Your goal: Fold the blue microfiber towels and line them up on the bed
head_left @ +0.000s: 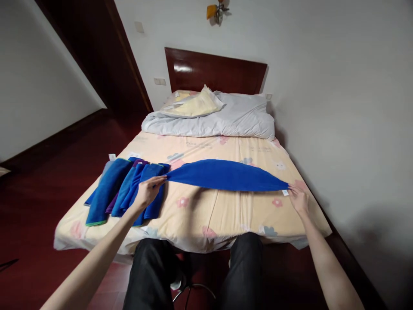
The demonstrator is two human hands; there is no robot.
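Observation:
A bright blue towel (226, 175) is stretched sideways above the bed, its far edge bowed outward. My left hand (149, 191) pinches its left corner, and my right hand (298, 199) pinches the right corner, where a small white tag hangs. Left of the stretched towel, several folded blue towels (111, 189) lie side by side, partly overlapping, some with green edging. Bits of purple cloth (112, 203) show between them. My left forearm passes in front of the near side of this group.
The bed (222, 224) has a cream patterned sheet. Farther back lie a rolled grey quilt (206, 125) and a pale yellow cloth (200, 103), before a dark wooden headboard (213, 71). A wall (355, 107) runs along the right. My knees are at the bed's near edge.

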